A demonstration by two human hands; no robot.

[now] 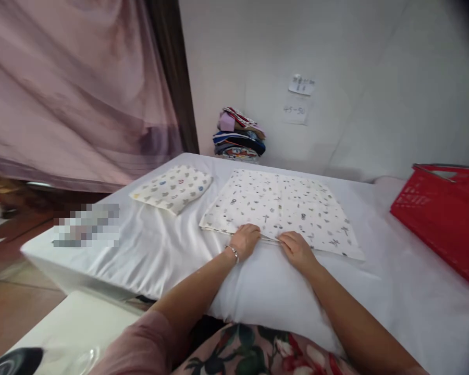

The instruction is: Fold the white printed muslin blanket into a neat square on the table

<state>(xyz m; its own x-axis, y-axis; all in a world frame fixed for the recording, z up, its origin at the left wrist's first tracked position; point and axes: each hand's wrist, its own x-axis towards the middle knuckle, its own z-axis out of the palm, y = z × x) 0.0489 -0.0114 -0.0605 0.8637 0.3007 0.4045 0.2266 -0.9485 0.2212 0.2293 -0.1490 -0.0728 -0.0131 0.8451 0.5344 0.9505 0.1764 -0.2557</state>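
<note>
White patterned cloth [281, 203] lies flat mid-table on the sheet [266, 291], left hand [245, 240] and right hand [296, 249] pinching its near edge, and one uneven tug there could skew its layers or drag in creases!

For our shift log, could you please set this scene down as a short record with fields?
Left hand: fingers at the near edge of the large printed cloth
Right hand: fingers at the same edge
Surface: white-covered table
Left of cloth: smaller folded cloth, lying apart
Right: red basket
Behind: stack of fabrics, two paper notices
</note>
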